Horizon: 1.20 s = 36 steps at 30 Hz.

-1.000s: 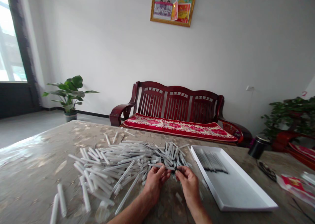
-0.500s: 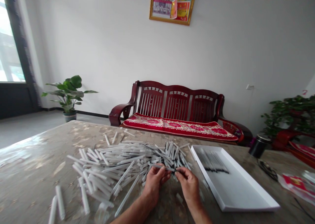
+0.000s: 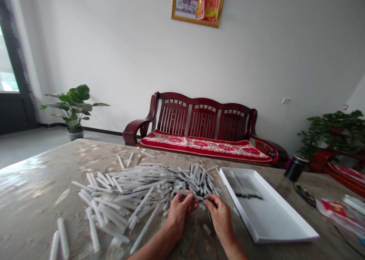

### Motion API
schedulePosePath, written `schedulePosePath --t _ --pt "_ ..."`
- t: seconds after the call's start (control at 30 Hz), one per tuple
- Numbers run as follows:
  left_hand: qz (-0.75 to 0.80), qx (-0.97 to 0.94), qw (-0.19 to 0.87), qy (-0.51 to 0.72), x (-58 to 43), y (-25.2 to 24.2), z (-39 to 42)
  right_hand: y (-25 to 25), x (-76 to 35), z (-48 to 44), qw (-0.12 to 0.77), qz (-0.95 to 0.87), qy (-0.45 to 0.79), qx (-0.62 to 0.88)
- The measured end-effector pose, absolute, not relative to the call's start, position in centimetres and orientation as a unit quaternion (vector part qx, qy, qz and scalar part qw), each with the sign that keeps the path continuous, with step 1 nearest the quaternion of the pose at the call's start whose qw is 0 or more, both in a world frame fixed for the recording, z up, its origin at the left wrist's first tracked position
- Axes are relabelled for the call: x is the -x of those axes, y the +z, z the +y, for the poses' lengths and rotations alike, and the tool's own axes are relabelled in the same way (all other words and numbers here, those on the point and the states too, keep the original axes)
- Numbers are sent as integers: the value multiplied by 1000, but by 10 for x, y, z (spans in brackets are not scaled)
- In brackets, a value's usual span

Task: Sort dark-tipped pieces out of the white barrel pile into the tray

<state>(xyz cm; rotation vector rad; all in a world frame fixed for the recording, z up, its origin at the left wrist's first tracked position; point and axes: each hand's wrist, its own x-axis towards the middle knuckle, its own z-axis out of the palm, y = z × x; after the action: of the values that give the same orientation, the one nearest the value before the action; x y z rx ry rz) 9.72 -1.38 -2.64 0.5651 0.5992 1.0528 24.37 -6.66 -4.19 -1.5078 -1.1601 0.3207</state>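
Observation:
Between my two hands lies a slim translucent pen (image 3: pixel 196 196) with a dark end, held nearly level above the table. My left hand (image 3: pixel 177 213) pinches its paler end between thumb and fingers. At the dark end, my right hand (image 3: pixel 220 213) closes thumb and fingertips on the pen; the fingers partly hide that end. Just behind and to the left spreads a loose heap of white tube-shaped pen parts (image 3: pixel 137 187), with some dark pieces among them. To the right, a white shallow tray (image 3: pixel 281 222) holds a row of similar pens (image 3: pixel 245 185), dark ends toward me.
The table (image 3: pixel 31 199) has a glossy patterned cover. Two white tubes (image 3: pixel 63 237) lie apart at the front left. Right of the tray stand a black canister (image 3: pixel 295 169), a dark cable (image 3: pixel 305 195) and a red-and-clear packet (image 3: pixel 336 210). A wooden bench (image 3: pixel 205 117) stands beyond.
The view has shifted slightly, so the surroundings sit a little further left. Both hands keep their hold on the pen, with hardly any movement.

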Motion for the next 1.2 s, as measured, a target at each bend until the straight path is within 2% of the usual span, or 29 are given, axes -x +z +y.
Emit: schedulePosePath --t 0.17,0.3,0.53,0.77,1.03,1.2 --pt "276 -269 785 485 -97 -27 -15 -36 -242 -71 483 -578 15 657" --pt "272 -283 785 480 -98 -27 -17 -35 -238 -70 447 -591 -50 669" --pt "280 -257 793 477 -98 -26 -16 -30 -238 -76 467 -573 50 672" --pt "284 -276 784 477 -100 -27 -16 -31 -237 -73 452 -577 15 680" --pt "291 -272 778 486 -99 -26 -13 -29 -236 -75 467 -583 60 662" --pt "291 -284 777 480 -101 -28 -13 -32 -237 -74 439 -570 74 691"
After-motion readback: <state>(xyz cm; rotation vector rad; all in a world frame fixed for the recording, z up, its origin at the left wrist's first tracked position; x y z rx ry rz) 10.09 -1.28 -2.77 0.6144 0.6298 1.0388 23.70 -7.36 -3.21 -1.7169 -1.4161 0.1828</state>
